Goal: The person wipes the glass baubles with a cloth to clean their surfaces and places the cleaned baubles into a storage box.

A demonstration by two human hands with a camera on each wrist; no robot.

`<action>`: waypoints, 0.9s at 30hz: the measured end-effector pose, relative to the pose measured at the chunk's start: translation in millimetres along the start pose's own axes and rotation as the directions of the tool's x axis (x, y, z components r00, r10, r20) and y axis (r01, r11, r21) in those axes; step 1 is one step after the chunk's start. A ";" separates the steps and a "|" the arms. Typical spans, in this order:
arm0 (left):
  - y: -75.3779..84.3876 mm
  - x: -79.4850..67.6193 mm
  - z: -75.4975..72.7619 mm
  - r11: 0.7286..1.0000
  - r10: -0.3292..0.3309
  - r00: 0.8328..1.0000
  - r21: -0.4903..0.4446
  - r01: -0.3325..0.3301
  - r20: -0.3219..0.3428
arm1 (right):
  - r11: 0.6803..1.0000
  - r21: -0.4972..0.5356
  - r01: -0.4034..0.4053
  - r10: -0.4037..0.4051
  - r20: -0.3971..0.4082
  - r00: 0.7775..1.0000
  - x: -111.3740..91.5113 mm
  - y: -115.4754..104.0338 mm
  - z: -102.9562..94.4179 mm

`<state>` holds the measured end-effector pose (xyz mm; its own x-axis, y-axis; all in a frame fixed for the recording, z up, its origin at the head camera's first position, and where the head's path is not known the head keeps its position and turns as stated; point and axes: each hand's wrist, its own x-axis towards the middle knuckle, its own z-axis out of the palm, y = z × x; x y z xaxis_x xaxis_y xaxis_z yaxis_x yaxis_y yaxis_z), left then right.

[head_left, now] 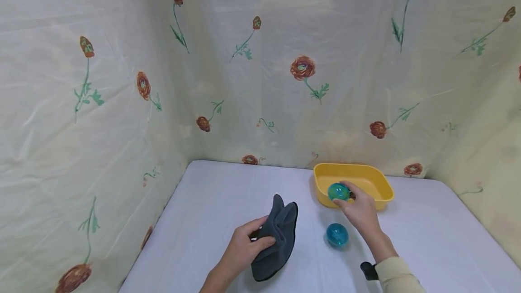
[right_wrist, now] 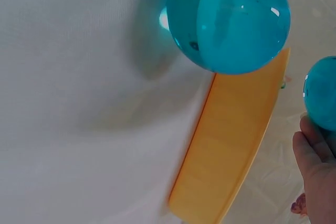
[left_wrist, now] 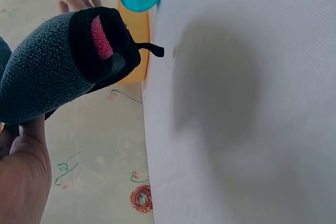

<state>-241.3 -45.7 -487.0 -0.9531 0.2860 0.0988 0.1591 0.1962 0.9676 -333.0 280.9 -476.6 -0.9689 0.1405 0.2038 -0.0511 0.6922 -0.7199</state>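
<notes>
My left hand (head_left: 243, 244) grips a folded dark grey cloth (head_left: 277, 241), thumb on top, above the white table. Black edging, a small loop and a pink patch show on the cloth (left_wrist: 44, 64) in the left wrist view. Pinched between the thumb and fingers of my right hand (head_left: 362, 209) is a clear blue-green ball (head_left: 338, 191). It is held over the front rim of the yellow basin (head_left: 346, 172). A second clear blue ball (head_left: 337, 235) lies on the table in front of the basin, below the right hand; it looms large (right_wrist: 231, 24) in the right wrist view.
The white table (head_left: 228, 193) meets flower-printed sheeting (head_left: 244, 89) at its back and sides. The basin stands near the table's back edge, right of the middle. A dark band (head_left: 368, 271) sits at the right wrist by a cream sleeve (head_left: 396, 275).
</notes>
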 end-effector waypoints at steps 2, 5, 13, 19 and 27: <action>-0.8 -0.5 0.2 1.000 0.005 1.000 0.003 -0.005 -0.001 | 1.000 0.001 0.000 0.000 0.007 1.000 2.9 1.4 1.0; -2.2 -1.8 1.2 1.000 0.009 1.000 0.002 -0.009 0.000 | 1.000 -0.009 0.009 -0.009 0.016 1.000 7.1 2.5 2.0; -5.8 -0.4 1.3 1.000 -0.010 1.000 -0.007 0.010 -0.006 | 0.996 -0.074 0.042 -0.040 0.027 0.999 21.9 5.6 3.2; -3.8 -1.0 0.2 1.000 -0.013 1.000 -0.020 0.013 -0.004 | 0.995 -0.091 0.032 -0.027 0.054 0.998 29.7 11.9 4.4; -3.2 -2.4 -2.7 0.999 -0.020 1.000 -0.029 0.019 -0.013 | 0.996 -0.094 -0.001 0.011 0.103 0.995 40.0 13.4 5.0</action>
<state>-240.3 -49.6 -489.7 -0.9594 0.2697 0.0829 0.1334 0.1747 0.9755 -373.7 292.3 -481.5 -0.9891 0.0747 0.1267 -0.0268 0.7555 -0.6546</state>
